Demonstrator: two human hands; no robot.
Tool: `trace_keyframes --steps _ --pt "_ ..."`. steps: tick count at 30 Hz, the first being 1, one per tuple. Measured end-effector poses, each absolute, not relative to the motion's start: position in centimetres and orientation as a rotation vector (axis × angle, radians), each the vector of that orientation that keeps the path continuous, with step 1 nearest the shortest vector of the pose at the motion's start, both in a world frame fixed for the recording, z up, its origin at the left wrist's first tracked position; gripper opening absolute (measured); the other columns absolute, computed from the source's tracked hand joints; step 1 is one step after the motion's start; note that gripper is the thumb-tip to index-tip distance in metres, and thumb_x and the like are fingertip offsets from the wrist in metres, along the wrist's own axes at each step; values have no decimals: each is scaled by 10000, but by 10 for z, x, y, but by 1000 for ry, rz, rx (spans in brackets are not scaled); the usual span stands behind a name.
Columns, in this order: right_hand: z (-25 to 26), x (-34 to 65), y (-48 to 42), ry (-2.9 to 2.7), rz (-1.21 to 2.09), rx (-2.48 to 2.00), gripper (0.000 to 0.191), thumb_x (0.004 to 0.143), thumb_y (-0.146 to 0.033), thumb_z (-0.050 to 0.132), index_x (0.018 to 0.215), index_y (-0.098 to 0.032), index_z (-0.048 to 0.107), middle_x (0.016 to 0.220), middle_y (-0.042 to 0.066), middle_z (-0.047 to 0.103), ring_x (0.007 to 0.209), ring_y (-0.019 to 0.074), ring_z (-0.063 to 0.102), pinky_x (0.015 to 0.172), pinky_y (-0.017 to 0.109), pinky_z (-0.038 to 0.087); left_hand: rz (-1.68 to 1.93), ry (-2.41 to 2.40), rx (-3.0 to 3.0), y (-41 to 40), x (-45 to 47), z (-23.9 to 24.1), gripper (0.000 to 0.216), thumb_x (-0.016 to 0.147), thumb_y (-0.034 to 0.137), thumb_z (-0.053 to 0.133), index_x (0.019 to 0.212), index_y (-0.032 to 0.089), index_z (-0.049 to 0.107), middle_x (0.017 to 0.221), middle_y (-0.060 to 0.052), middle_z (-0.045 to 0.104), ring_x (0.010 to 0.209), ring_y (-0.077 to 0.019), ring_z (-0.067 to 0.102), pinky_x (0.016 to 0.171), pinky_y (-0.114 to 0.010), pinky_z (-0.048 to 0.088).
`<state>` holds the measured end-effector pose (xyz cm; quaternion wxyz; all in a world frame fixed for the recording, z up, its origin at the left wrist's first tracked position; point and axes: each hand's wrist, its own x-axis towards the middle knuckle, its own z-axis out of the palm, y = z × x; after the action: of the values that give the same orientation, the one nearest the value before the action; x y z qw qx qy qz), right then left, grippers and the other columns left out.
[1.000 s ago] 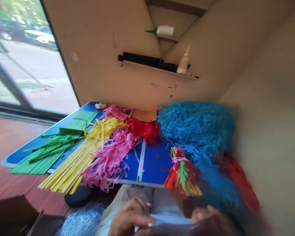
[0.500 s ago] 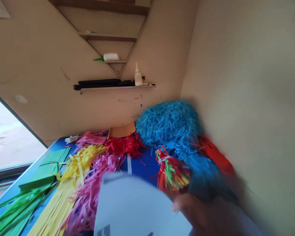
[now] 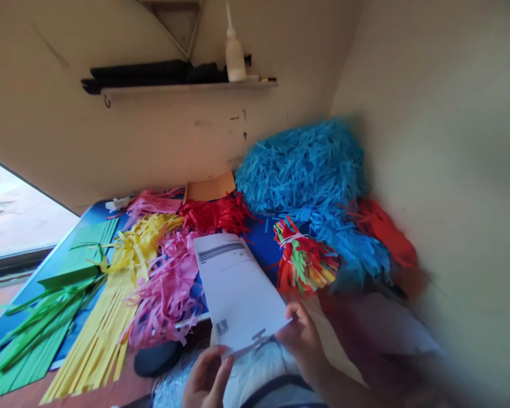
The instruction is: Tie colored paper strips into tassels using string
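Both my hands hold a white printed paper sheet (image 3: pixel 238 292) above my lap, tilted away from me over the table's near edge. My left hand (image 3: pixel 206 377) pinches its lower left corner. My right hand (image 3: pixel 304 340) grips its lower right edge with the thumb on top. Just right of the sheet lies a tied bundle of red, green and yellow paper strips (image 3: pixel 301 260) on the blue table (image 3: pixel 261 241).
Piles of cut paper strips cover the table: green (image 3: pixel 46 306), yellow (image 3: pixel 114 294), pink (image 3: pixel 165 283), red (image 3: pixel 216 212), and a big blue heap (image 3: pixel 301 170) in the corner. A wall shelf (image 3: pixel 187 85) carries a white glue bottle (image 3: pixel 234 51). A window is at left.
The sheet, earlier held low and then raised close to the camera, is now held out flat by both hands. The view has tilted down and swung right.
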<state>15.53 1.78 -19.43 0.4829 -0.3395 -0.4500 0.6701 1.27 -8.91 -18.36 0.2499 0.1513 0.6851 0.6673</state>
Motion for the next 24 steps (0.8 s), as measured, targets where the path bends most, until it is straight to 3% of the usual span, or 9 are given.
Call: trace_keyframes --steps 5,11,17,24 --pt "-200 149 7 -1008 1609 -1036 530 692 -465 816 884 -245 373 704 -71 519 611 111 542 600 230 481 1674 1929 506 -96 16 -201 379 598 509 834 749 181 719 750 -29 735 698 -184 697 663 -239 587" --pt "-206 146 4 -986 1573 -1185 526 735 -427 771 1048 -237 393 891 9 638 783 182 649 732 327 567 1686 1937 739 -98 24 -208 188 676 330 813 773 192 729 762 -25 736 733 -179 714 716 -250 606" --pt "-198 148 2 -988 1516 -1315 528 700 -345 749 1076 -233 396 891 -6 615 768 175 642 716 321 563 1743 1946 970 -96 25 -214 112 717 267 774 780 191 722 730 -24 729 678 -168 711 656 -237 611" --pt "-193 147 3 -1070 1463 -1393 476 673 -316 707 1041 -226 418 868 1 589 728 187 628 661 327 554 1688 2026 1136 -106 26 -231 179 750 330 763 865 199 725 836 -59 754 790 -208 722 749 -307 615"
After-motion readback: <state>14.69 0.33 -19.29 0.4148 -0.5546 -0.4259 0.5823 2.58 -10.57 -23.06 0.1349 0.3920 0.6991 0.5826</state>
